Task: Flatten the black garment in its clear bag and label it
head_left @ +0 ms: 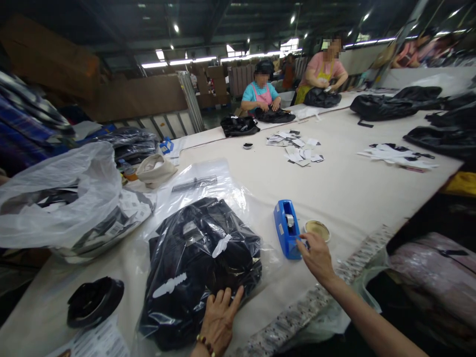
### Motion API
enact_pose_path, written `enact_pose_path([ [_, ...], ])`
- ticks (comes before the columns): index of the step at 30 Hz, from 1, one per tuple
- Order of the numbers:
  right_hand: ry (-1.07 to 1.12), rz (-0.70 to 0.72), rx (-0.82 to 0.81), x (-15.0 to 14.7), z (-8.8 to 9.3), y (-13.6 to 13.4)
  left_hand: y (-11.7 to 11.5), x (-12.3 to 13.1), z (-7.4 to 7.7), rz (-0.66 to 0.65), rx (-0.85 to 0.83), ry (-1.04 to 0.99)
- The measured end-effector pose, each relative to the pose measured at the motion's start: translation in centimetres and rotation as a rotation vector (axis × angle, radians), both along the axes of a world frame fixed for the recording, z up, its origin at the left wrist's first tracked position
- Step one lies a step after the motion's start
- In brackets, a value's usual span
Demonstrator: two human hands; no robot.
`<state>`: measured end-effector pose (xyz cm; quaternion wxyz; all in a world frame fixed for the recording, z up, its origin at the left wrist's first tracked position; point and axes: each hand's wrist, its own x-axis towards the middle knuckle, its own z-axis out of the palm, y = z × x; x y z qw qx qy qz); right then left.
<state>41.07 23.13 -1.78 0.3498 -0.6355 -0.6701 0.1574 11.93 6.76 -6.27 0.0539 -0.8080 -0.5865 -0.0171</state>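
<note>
A black folded garment [201, 233] lies inside a clear plastic bag [219, 181] on the table, with two white paper tags showing through the film. My left hand [220, 317] rests on the near edge of the bag, palm down and fingers spread. To the right of the bag stands a blue tape dispenser [283, 223] with a roll in it. At the dispenser's near end my right hand [316, 255] is closed in a pinch, thumb and forefinger at the tape's cutting edge. The tape strip itself is too small to see clearly.
A round shallow tin [317, 230] sits beside the dispenser. To the left are a black bowl-shaped item [94, 301], a printed sheet [98, 342] and an open bag of labels [111, 218]. Paper tags [297, 148] lie farther back. Two co-workers handle black garments across the table.
</note>
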Motion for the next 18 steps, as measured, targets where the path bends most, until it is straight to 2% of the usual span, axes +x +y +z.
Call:
enact_pose_path([
  [5,0.101,-0.102,-0.252,0.7,-1.2,2.7,-0.1,-0.4,-1.2,-0.01,0.036,-0.024],
  [10,0.299,-0.186,-0.477,0.0,-2.3,2.9,0.1,-0.4,-0.4,0.003,-0.058,-0.018],
  [14,0.44,-0.223,-0.545,-0.2,-2.9,3.1,0.2,-0.3,0.1,0.002,-0.115,-0.009],
  [18,0.541,-0.22,-0.495,0.0,-2.3,2.6,0.1,-0.2,0.0,0.032,-0.15,0.016],
])
